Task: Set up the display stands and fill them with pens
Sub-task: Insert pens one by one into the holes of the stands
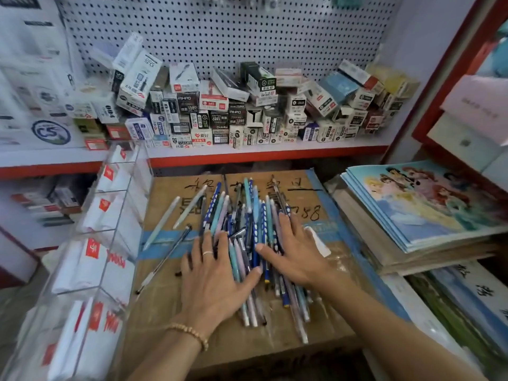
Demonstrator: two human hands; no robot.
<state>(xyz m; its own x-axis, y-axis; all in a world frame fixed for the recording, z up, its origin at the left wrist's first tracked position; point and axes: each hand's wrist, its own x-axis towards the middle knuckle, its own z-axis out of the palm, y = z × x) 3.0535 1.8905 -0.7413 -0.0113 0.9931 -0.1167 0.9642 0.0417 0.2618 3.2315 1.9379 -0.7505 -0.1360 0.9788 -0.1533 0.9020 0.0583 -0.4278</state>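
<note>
Both my hands flat, fingers spread: left hand (211, 273) and right hand (294, 251) press the pen pile (247, 215) mid-frame; clear display stand (104, 243) at left.

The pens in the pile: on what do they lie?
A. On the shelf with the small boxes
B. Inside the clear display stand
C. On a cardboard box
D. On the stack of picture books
C: the pens lie loose on the cardboard box, under both the left hand and the right hand; the clear stand to the left holds white inserts, no pens.
</note>
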